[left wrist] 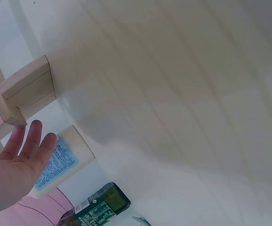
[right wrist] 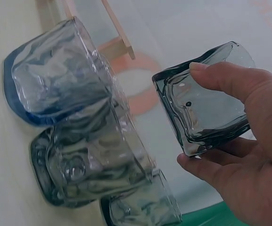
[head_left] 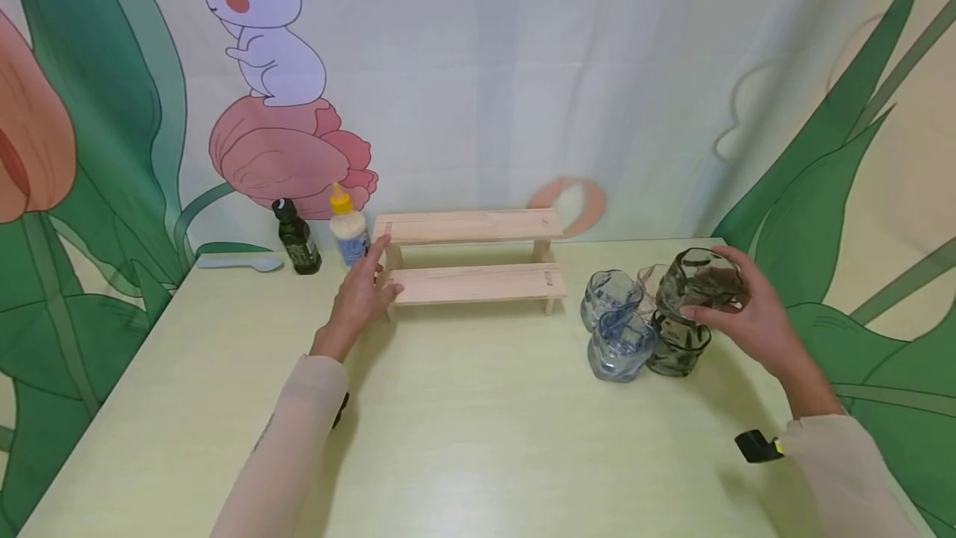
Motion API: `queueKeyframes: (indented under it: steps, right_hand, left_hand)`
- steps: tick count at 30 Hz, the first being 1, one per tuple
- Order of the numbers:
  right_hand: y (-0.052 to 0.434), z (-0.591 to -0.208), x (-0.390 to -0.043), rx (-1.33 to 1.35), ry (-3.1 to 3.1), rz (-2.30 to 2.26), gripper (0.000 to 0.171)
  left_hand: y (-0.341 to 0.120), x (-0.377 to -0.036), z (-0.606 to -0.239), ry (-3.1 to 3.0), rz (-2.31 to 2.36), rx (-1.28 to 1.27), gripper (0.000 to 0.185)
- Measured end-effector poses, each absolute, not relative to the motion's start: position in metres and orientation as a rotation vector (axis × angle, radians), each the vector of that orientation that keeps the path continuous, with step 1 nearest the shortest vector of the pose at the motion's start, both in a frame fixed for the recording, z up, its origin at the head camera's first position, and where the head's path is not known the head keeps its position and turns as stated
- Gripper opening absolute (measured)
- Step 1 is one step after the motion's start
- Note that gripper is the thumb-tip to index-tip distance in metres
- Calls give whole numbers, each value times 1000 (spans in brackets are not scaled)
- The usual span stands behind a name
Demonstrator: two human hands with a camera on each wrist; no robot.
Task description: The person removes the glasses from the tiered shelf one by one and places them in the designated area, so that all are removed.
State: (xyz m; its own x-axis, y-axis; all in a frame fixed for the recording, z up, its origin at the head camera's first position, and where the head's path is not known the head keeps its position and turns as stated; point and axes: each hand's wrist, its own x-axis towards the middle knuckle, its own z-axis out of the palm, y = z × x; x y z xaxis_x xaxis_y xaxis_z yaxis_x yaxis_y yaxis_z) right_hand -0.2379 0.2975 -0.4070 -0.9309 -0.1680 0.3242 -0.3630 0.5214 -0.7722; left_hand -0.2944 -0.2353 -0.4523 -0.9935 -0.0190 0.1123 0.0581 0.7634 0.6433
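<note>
Right hand reaches in from 5 o'clock, forearm angled across the worktop, fingers and thumb curled round a smoky glass. That glass is lifted clear, tilted, sitting just above the cluster at 3 o'clock. Right wrist view: thumb over the top edge, fingers under the base, glass looks empty.

Below it, a second smoky glass stands on the worktop, directly under the held one. Two blue glasses just beside it on the left: one nearer, one behind, both touching or nearly so; can't tell which. A clear glass is half hidden behind the pack. All look empty.

Left hand comes in from 7 o'clock, fingers straight and loosely spread, gripping nothing. Fingertips rest at the left end of the wooden rack, a two-step shelf at 12 o'clock. Left wrist view: flat palm next to the rack's end; contact not clear there.

Just left of that hand: white bottle with yellow cap, then dark bottle, both upright at 11 o'clock. Pale spoon lies further left, near the worktop edge.
</note>
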Motion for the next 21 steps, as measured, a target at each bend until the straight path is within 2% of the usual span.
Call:
queueKeyframes:
  steps: [21]
  right_hand:
    - [348, -424, -214, 233, -2562, 1283, 89]
  left_hand:
    - [-236, -293, -454, -2838, -1038, -63, 84]
